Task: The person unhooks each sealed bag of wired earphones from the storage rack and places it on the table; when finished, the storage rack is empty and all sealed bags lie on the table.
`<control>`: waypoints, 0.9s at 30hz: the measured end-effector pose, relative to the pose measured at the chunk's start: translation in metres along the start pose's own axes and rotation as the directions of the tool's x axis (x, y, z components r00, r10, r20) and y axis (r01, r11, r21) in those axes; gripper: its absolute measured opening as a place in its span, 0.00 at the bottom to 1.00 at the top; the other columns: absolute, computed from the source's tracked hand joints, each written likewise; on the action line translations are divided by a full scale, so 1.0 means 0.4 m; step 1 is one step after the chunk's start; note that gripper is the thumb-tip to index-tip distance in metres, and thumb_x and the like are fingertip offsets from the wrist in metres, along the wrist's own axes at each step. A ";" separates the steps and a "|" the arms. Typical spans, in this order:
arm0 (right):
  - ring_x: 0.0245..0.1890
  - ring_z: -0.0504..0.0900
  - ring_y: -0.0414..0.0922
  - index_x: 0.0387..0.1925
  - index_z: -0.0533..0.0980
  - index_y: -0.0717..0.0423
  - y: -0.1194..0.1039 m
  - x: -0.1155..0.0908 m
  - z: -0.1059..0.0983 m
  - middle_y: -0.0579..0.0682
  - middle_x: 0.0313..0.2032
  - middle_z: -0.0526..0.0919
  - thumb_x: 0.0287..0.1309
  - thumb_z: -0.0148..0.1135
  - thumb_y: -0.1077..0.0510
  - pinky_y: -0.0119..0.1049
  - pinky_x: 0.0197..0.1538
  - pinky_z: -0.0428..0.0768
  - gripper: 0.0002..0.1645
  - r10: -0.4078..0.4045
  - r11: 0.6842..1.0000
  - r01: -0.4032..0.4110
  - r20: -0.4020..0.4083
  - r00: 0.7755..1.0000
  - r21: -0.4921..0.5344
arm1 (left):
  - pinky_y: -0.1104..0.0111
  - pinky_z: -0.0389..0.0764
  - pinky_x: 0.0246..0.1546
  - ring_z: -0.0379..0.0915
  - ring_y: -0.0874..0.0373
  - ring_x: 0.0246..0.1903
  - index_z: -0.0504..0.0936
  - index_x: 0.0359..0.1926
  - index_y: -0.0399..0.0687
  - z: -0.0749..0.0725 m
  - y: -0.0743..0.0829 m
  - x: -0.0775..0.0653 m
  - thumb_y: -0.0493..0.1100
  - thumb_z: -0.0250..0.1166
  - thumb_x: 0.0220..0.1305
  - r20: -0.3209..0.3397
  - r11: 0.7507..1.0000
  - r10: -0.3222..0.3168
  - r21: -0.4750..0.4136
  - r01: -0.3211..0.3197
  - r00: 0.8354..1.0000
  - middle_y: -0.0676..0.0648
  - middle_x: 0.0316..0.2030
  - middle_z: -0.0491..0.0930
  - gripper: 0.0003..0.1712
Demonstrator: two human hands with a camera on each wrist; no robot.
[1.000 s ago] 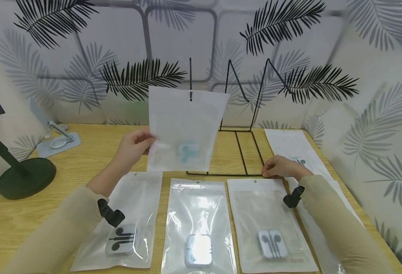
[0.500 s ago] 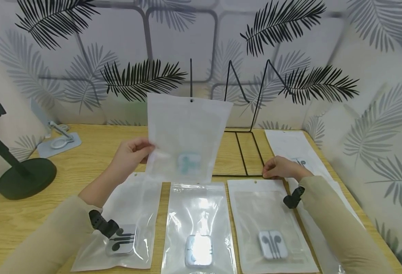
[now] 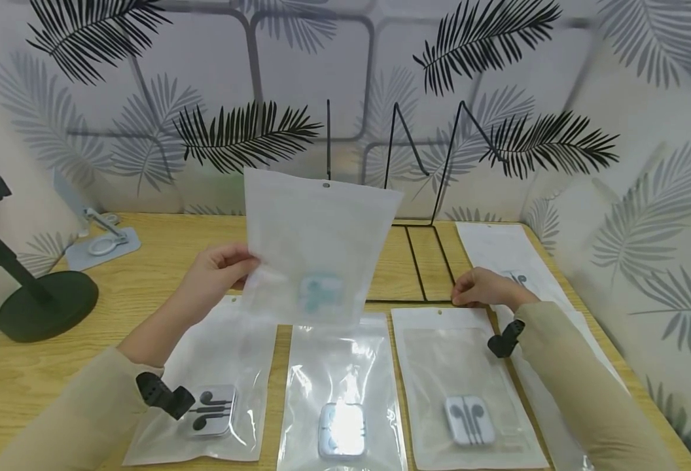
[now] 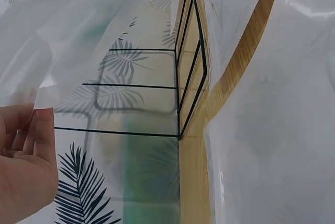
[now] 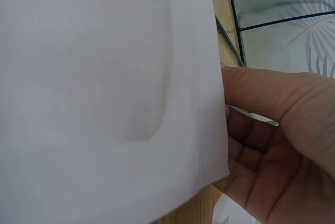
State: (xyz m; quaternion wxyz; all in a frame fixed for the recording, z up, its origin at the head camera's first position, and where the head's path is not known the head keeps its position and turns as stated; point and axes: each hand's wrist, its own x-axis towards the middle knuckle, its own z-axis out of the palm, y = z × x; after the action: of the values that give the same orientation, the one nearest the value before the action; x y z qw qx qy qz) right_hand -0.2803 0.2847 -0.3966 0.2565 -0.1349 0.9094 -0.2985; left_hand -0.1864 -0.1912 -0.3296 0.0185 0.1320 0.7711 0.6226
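My left hand pinches the left edge of a white zip bag and holds it up over the table; a bluish earphone case shows faintly through it. The hanging hole in its top strip lies just below the straight prong of a black wire display rack. The bag hides part of the rack. In the left wrist view the fingers grip the bag's corner. My right hand grips the front right corner of the rack's base, right at the top of a flat bag.
Two more bags, a clear-front bag and a left bag, lie flat in front, each with boxed earphones. Further bags lie along the right edge. A dark green lamp and a folding phone stand stand left.
My left hand has drawn the bag down and toward me, so its hole has come off the prong's tip. My right hand has stayed at the rack's corner.
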 end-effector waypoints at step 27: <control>0.20 0.68 0.40 0.30 0.79 0.61 0.000 -0.005 0.000 0.45 0.20 0.75 0.56 0.62 0.63 0.32 0.24 0.69 0.04 -0.002 1.000 0.002 0.003 1.000 0.022 | 0.75 0.79 0.31 0.77 0.63 0.32 0.86 0.37 0.53 -0.209 -0.078 0.008 0.29 0.53 0.65 0.004 0.943 0.075 -0.325 -0.070 0.997 0.55 0.35 0.82 0.18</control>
State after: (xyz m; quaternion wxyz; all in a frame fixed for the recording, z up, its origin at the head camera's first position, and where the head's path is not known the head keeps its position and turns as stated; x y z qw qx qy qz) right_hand -0.2784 0.2853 -0.3958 0.2591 -0.1333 0.9056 -0.3083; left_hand -0.2111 -0.2764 -0.3404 0.0235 0.1607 0.6525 0.7401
